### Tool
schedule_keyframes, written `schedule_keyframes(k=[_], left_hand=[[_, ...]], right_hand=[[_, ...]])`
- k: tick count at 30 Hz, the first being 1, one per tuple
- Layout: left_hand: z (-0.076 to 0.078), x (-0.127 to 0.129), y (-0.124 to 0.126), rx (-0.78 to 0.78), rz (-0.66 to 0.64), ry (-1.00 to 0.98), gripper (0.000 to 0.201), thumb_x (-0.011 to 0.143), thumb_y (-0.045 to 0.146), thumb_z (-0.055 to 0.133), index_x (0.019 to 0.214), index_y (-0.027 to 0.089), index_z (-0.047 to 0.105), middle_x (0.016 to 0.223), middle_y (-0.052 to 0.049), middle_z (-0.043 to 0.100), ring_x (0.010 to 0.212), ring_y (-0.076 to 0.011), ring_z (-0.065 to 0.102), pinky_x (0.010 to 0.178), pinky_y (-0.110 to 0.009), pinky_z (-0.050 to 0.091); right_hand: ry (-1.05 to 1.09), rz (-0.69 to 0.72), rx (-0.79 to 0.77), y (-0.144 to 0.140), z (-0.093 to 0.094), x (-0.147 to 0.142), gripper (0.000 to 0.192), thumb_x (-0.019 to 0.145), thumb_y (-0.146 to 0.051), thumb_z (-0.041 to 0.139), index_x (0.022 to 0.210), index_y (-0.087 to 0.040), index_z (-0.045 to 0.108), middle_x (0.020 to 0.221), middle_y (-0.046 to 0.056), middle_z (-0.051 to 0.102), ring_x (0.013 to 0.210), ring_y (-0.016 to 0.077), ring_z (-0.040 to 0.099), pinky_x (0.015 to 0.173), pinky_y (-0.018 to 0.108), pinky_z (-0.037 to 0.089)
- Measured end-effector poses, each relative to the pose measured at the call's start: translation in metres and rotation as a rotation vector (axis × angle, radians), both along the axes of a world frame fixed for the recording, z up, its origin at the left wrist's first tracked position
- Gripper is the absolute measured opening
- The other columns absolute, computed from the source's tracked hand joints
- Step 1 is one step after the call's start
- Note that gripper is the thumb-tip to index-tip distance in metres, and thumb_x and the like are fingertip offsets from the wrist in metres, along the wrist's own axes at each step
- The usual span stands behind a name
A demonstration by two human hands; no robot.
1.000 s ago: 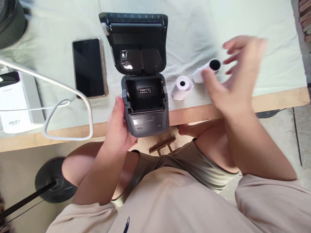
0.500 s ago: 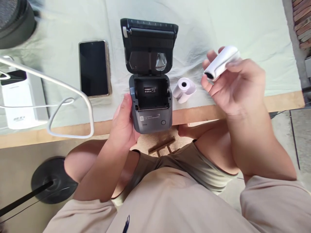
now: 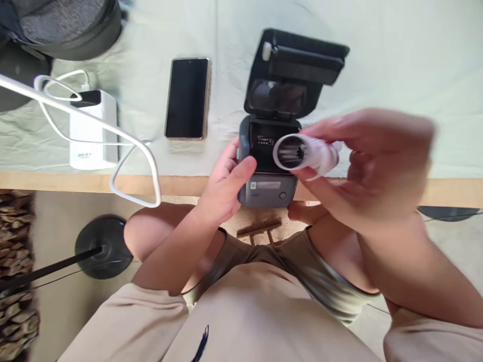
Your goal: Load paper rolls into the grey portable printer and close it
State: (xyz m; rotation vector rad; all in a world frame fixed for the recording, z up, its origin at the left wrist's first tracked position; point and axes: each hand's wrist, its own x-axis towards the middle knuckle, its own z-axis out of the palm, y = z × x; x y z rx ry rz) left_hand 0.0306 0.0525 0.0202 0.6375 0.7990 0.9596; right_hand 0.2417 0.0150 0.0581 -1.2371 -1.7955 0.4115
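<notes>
My left hand is wrapped round the left side of a small dark grey label printer, its thumb on the front edge. The printer's lid stands raised, and a black bay with a small printed label shows inside. In the fingers of my right hand is a white hollow roll, held over the right part of the bay. Its round end faces me, with a dark ribbed inside. The right hand is blurred. The smaller paper roll on the table cannot be made out clearly behind it.
A phone lies face up left of the printer. Farther left are a white box-shaped device and a looped white cable passing across the table edge. A dark bag-like item fills the far left corner.
My right hand has brought the white roll leftward and down to the printer's bay, turning its end toward me. The view has shifted, so the table items appear farther right.
</notes>
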Motion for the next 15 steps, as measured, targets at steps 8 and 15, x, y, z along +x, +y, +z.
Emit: schedule_keyframes(k=[8,15], left_hand=[[-0.002,-0.005,0.001,0.022,-0.066,0.011,0.068,0.088,0.063,0.098,0.136,0.023,0.07,0.116,-0.007,0.085,0.109,-0.0283,0.086,0.082,-0.032,0.068],[0.0,-0.006,0.004,0.012,-0.061,-0.046,0.072,0.08,0.061,0.105,0.129,0.02,0.07,0.111,-0.006,0.084,0.102,-0.025,0.083,0.084,-0.033,0.067]], right_hand=[[-0.362,0.057,0.254,0.021,-0.003,-0.01,0.017,0.106,-0.009,0.067,0.108,-0.026,0.072,0.108,0.001,0.091,0.098,0.0213,0.088,0.087,0.039,0.059],[-0.417,0.15,0.33,0.009,-0.004,-0.017,0.004,0.112,-0.026,0.072,0.113,-0.024,0.075,0.103,0.005,0.091,0.107,0.0254,0.087,0.091,0.044,0.057]])
